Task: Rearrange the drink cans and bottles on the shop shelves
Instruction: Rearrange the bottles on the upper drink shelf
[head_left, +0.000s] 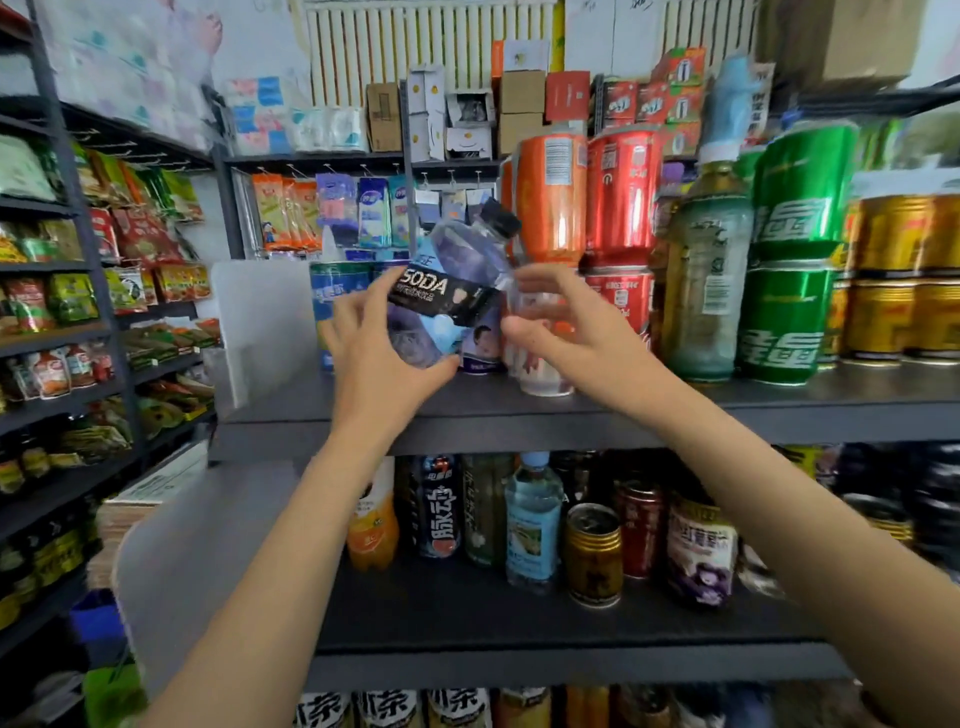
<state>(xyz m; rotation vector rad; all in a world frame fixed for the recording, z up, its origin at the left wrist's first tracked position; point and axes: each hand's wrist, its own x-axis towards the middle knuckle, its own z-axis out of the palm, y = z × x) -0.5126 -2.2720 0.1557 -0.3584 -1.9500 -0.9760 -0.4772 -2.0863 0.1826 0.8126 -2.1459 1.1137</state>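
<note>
A clear soda bottle (457, 270) with a black cap and a black SODA label is tilted to the right above the upper dark shelf (519, 415). My left hand (384, 353) grips its lower half from the left. My right hand (561, 322) reaches in from the right with curled fingers, touching the bottle's side and a pale bottle (543, 364) standing behind it; whether it grips either I cannot tell. Right behind are an orange can (550, 197) and stacked red cans (621, 197).
A tall tea bottle (706, 270), stacked green cans (795, 249) and gold cans (898, 280) fill the shelf's right side. Blue cans (337, 291) stand at the left by a white divider (249, 332). The lower shelf (519, 623) holds several bottles and cans. Snack racks line the left wall.
</note>
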